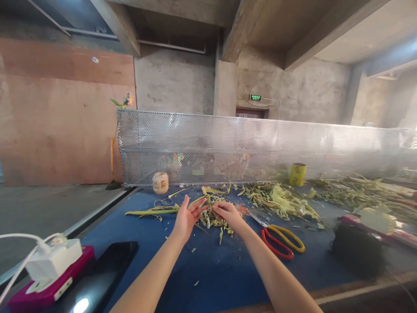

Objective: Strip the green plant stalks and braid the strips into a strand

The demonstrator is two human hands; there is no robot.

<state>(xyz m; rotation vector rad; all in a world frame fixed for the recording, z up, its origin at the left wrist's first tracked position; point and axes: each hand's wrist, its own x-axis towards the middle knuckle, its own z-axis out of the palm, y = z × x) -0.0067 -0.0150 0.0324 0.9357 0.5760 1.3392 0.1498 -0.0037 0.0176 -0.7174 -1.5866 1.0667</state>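
Note:
My left hand (188,216) is raised over the blue tabletop (195,278), palm turned up, fingers spread and nothing held in the palm. My right hand (228,214) faces it, thumb and fingertips pressed together; whatever they pinch is too small to make out. Between and just behind both hands lies a small heap of curled, dried plant scraps (215,221). A long green stalk (150,212) extends left from behind my left hand. To the right of my right hand, scissors (282,239) with one red and one yellow handle lie on the table, blades towards the heap.
A twine ball (160,183) stands before a perforated metal screen (202,139). Leafy plant material (280,198) and a yellow-green cylinder (297,174) are at the right back. A magenta power strip (65,278) and dark phone (110,269) lie front left; a black object (356,248) sits right.

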